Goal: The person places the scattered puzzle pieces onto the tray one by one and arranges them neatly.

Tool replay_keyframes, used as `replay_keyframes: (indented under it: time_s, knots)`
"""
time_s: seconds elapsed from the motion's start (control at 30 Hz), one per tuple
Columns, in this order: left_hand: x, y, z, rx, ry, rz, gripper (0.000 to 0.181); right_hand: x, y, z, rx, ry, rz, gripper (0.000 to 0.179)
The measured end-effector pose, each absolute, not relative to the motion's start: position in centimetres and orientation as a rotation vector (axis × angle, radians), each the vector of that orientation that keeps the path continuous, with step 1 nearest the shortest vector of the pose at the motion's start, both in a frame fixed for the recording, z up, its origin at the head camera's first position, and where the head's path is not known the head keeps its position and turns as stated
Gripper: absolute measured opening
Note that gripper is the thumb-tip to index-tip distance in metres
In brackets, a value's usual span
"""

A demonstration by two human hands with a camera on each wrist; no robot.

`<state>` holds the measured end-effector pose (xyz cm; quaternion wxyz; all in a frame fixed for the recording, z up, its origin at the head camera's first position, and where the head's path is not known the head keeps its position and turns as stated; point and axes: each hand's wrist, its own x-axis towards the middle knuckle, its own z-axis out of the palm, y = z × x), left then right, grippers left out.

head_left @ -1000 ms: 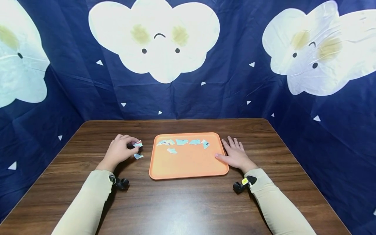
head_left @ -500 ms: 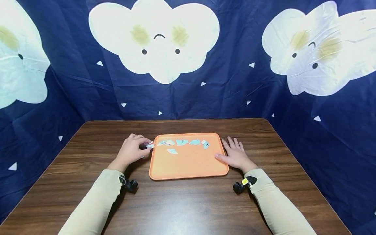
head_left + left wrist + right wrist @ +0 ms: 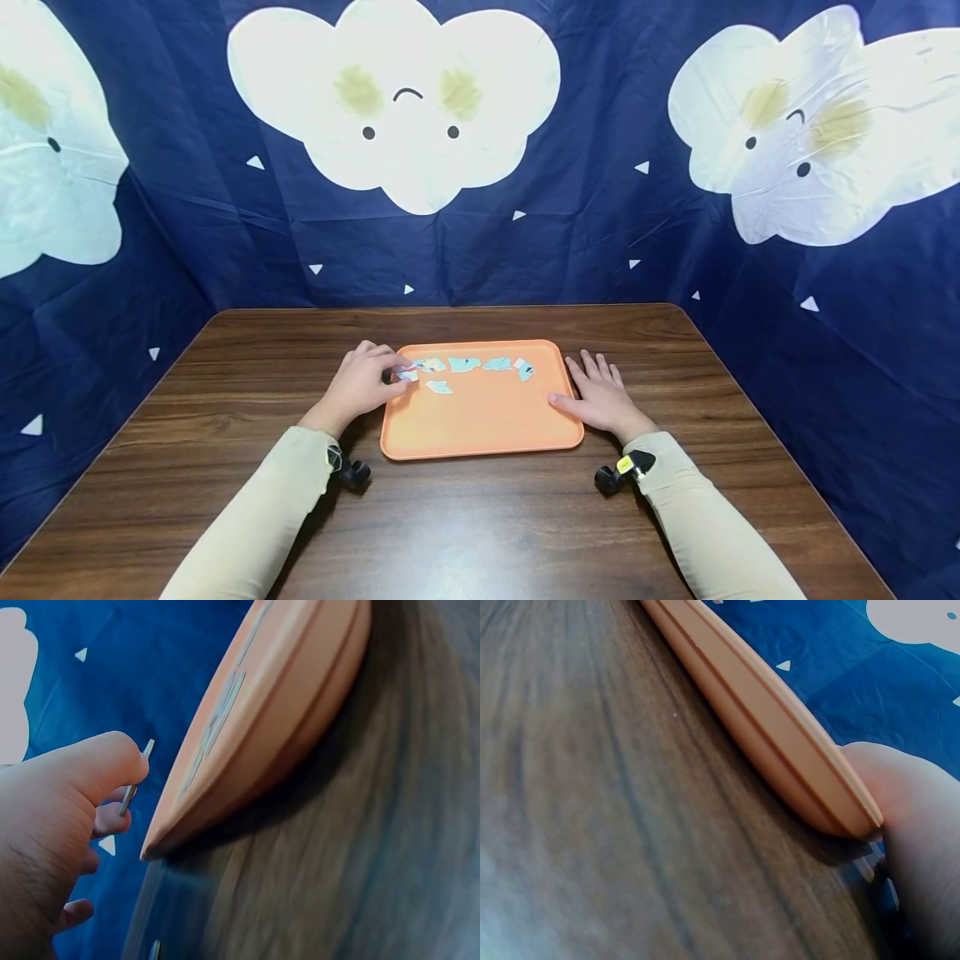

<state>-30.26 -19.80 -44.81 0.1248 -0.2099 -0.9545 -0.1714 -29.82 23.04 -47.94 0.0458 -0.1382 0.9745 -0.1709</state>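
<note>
My left hand [image 3: 362, 385] pinches a small flat puzzle piece [image 3: 407, 375] with pale blue and red print between thumb and fingertips, over the left rim of the orange tray [image 3: 480, 425]. In the left wrist view that piece [image 3: 136, 780] is seen edge-on, held above the tray's level. Several irregular pieces lie along the tray's far side: a multicoloured one [image 3: 431, 365], then light blue ones [image 3: 464, 364] towards the right. Another piece [image 3: 439, 387] lies just below this row. My right hand [image 3: 600, 400] has its fingers spread beside the tray, thumb on its right rim.
The tray rests on a brown wood-grain table [image 3: 465, 525]. Low in the left wrist view, a further small piece [image 3: 155, 949] shows on the tabletop left of the tray. A dark blue curtain [image 3: 465, 258] with cloud prints hangs behind the table.
My left hand has carried the pinched piece rightward from the table left of the tray to over the tray's left rim. The right hand has stayed in place.
</note>
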Motion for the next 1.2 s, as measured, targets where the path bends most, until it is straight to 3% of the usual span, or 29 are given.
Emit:
replay_keyframes:
  time_s: [1.2]
  knots:
    - [-30.9, -12.2, -45.1, -0.842, -2.788, -0.408, 0.022, -30.0, 23.1, -48.3, -0.431, 2.974, -0.541, 0.099]
